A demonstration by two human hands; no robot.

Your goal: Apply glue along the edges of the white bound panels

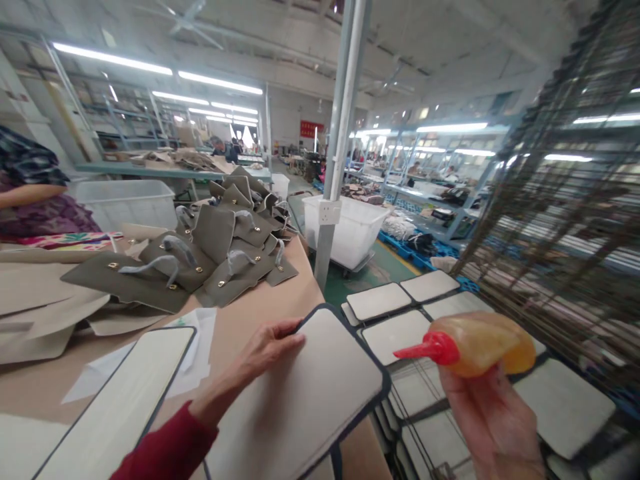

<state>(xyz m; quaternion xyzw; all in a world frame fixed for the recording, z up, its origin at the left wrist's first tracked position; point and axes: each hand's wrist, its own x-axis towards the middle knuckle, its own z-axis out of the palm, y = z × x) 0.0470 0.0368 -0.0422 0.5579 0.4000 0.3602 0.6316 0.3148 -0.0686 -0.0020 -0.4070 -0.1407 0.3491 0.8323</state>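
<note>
My left hand (273,347) pinches the far edge of a cream panel with a dark border (305,400), thumb on top and fingers at the rim. The panel is tilted over the table's right edge. In my right hand (493,410) is a squeeze bottle (490,343) of amber liquid, lying nearly sideways with its red nozzle pointing left toward the panel. The nozzle tip is apart from the panel. Another long cream panel with a dark border (125,393) lies on the table at left, partly over white paper (203,347).
Olive-grey bag pieces with grey handles (145,267) are heaped across the brown tabletop (240,300). Wire racks with several cream panels (395,333) stand at right, beside tall tilted racks (560,167). A post (335,153) and white bin (370,227) stand ahead. Another person (40,180) is at far left.
</note>
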